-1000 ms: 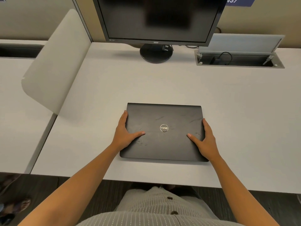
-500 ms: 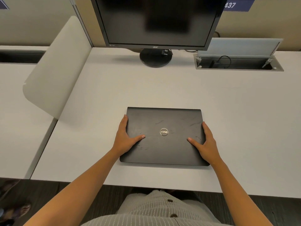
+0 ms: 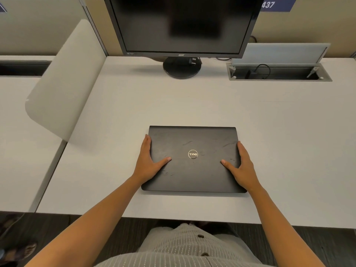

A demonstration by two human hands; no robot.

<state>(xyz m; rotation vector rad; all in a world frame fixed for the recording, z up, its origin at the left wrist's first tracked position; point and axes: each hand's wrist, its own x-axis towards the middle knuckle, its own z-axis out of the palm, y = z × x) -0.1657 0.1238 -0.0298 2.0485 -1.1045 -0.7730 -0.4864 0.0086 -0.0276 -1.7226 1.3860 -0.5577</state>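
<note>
- Laptop (image 3: 194,176), black and closed, lies flat on the white desk (image 3: 192,105), near the front edge and right in front of me.
- A round silver logo (image 3: 192,154) sits in the middle of its lid, and the letters look upside down from here.
- My left hand (image 3: 149,160) rests on the left side of the laptop. Its fingers lie straight along the left edge and point to the far side.
- The left thumb (image 3: 163,160) sticks out wide and lies flat on the lid.
- My right hand (image 3: 241,166) does the same on the right side. Its fingers are straight along the right edge.
- The right thumb (image 3: 228,164) is spread wide on the lid and points at the logo.
- Both hands are wide and flat. I can't tell if the fingertips hook under the edges.
- A big dark monitor (image 3: 183,24) stands at the far side of the desk on a round black foot (image 3: 181,69).
- To the far right there is an open cable box (image 3: 279,73) set in the desk, with a black wire in it.
- On the left a pale divider (image 3: 63,83) stands between this desk and the next one.
</note>
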